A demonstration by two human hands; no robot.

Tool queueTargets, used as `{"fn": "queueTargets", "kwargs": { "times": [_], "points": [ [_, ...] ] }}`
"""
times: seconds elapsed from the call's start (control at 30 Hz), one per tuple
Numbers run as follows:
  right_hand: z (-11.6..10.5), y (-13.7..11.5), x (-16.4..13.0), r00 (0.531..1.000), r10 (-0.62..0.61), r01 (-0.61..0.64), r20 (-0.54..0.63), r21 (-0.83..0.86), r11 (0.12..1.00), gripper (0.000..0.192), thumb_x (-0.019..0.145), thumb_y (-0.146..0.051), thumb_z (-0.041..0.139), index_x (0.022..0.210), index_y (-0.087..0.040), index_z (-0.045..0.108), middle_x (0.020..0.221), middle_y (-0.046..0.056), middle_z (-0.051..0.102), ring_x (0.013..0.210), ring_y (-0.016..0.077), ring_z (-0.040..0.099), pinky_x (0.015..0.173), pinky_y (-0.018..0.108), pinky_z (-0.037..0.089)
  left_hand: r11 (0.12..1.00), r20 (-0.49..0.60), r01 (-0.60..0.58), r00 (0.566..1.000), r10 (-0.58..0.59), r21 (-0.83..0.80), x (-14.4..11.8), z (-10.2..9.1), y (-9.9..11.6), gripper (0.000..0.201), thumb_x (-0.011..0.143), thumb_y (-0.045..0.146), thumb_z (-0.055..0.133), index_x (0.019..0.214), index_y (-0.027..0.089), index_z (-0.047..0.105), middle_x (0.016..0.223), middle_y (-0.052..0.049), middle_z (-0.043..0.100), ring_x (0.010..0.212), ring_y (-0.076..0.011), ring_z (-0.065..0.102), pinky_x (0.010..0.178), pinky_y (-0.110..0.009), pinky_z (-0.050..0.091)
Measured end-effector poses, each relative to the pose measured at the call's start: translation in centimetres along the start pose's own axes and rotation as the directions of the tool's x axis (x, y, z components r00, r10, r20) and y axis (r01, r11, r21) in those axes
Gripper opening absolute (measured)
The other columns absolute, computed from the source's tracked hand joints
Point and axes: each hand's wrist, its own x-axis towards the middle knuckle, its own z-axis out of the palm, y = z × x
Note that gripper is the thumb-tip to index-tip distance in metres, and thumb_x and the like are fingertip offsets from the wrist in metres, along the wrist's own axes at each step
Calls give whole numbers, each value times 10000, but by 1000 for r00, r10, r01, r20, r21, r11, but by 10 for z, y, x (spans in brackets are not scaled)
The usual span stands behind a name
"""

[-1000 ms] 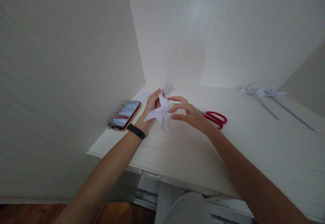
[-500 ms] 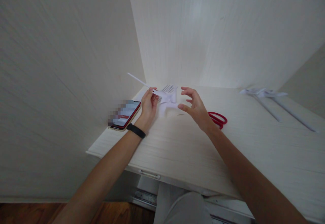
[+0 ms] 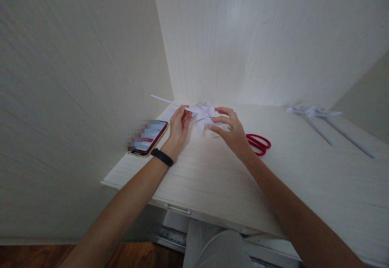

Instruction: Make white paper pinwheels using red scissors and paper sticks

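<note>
Table: white pinwheel held above it, 11 o'clock of middle. Left hand: fingers pinching its stick, tail end to 10; grip lightly, steady. Right hand: fingers curled at 3 o'clock blade, can't tell if gripping; fingertip touch only, avoid creasing.

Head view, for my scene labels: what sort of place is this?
Probably a home workspace: a phone on a white desk, a drawer handle at its front edge, wood-look floor below.
</note>
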Motion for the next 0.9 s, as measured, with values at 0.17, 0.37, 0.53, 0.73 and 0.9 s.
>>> {"fn": "queueTargets", "kwargs": {
  "times": [0.17,0.37,0.53,0.73,0.9],
  "points": [
    [-1,-1,1,997,-17,15,-70,-39,999,117,767,-384,729,781,-268,743,1154,57,627,1084,242,568,989,474,435,1000,24,23,999,-23,-13,-3,0,-1,243,913,106,527,714,132,664,662,2,667,583,-44,634,617,-122,514],
    [-1,-4,2,996,-7,4,-89,-28,1000,92,778,-359,716,759,-273,744,1146,49,630,1068,234,568,980,473,442,999,17,46,999,-47,16,-3,0,1,238,913,120,530,710,139,653,675,3,658,611,-46,630,620,-117,509],
    [-1,-7,2,996,35,-38,-85,-30,999,92,796,-345,694,755,-276,738,1147,44,625,1086,230,560,1003,482,431,998,37,42,998,-43,45,-3,-1,0,142,860,184,644,724,146,658,713,3,657,636,-53,631,652,-138,516],
    [0,-7,2,994,61,-63,-94,-14,998,92,796,-325,684,744,-269,735,1145,43,623,1080,228,559,1009,481,424,998,66,44,997,-48,54,-2,-3,-1,151,867,190,632,726,147,666,710,5,654,628,-51,627,653,-137,516],
    [0,-7,2,992,50,-51,-112,-10,999,80,788,-310,692,736,-262,731,1131,44,623,1064,223,560,1000,472,433,997,59,49,997,-52,55,-2,-3,-1,132,856,191,650,735,141,667,704,9,653,610,-45,621,650,-136,521]
  ]
}}
